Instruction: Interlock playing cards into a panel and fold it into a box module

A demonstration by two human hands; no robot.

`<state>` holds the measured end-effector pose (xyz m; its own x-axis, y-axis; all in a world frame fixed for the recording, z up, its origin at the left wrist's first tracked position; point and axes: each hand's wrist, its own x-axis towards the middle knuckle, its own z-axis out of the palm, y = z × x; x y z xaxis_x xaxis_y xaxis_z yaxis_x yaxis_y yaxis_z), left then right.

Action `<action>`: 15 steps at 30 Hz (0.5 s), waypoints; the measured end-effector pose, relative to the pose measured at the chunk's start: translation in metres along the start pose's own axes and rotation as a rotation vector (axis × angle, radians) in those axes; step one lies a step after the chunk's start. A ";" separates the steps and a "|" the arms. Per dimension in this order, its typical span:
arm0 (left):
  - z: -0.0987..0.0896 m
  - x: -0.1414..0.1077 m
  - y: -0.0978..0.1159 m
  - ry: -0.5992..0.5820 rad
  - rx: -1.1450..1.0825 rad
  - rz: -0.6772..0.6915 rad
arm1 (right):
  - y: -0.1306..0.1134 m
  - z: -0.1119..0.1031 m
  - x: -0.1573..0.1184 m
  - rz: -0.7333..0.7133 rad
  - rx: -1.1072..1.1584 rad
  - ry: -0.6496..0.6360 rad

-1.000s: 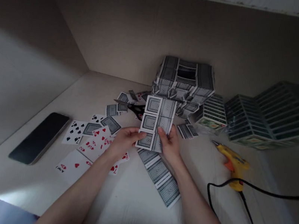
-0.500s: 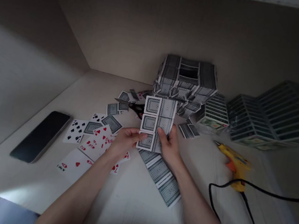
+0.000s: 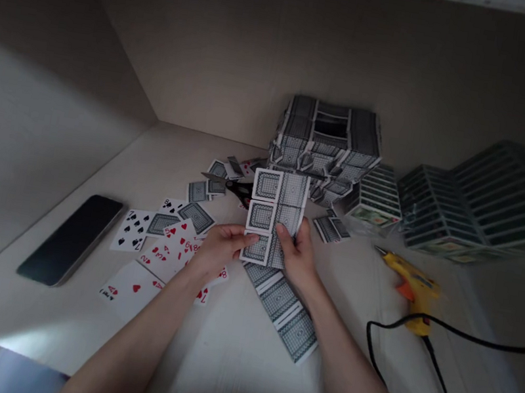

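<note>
Between my hands is a panel of joined playing cards (image 3: 292, 191), patterned backs facing me, with three smaller framed pieces down its left side. My left hand (image 3: 220, 249) pinches its lower left corner, thumb on the front. At the lower right edge, my right hand (image 3: 300, 256) grips it with the thumb across the face. Below the panel lies a strip of joined cards (image 3: 297, 336), partly covered by it and my right forearm. Loose face-up playing cards (image 3: 131, 285) spread left of my left hand. Black-handled scissors (image 3: 238, 188) lie partly behind the panel.
A box built from cards (image 3: 294, 152) stands at the back wall. Stacked card packs (image 3: 459, 214) fill the back right. A yellow glue gun (image 3: 409, 279) with a looping black cord lies at right, a phone (image 3: 71, 239) at left. Card pieces (image 3: 332, 227) lie near the box.
The card panel has shifted very slightly left in my hands. Both hands keep their hold, and everything else stays in place.
</note>
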<state>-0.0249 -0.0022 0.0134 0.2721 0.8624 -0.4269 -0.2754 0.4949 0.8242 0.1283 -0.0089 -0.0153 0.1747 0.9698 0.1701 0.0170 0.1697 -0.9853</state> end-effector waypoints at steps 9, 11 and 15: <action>-0.002 0.001 -0.002 -0.001 0.007 0.011 | -0.002 0.000 -0.001 0.020 0.005 -0.016; -0.002 0.001 -0.002 -0.007 0.000 0.001 | -0.002 0.000 -0.001 0.019 0.007 -0.018; -0.003 0.002 -0.002 0.004 0.026 -0.003 | -0.003 0.001 -0.001 0.011 0.003 -0.014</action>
<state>-0.0267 -0.0011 0.0099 0.2695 0.8614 -0.4306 -0.2506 0.4945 0.8323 0.1276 -0.0101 -0.0129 0.1606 0.9740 0.1597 0.0127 0.1598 -0.9871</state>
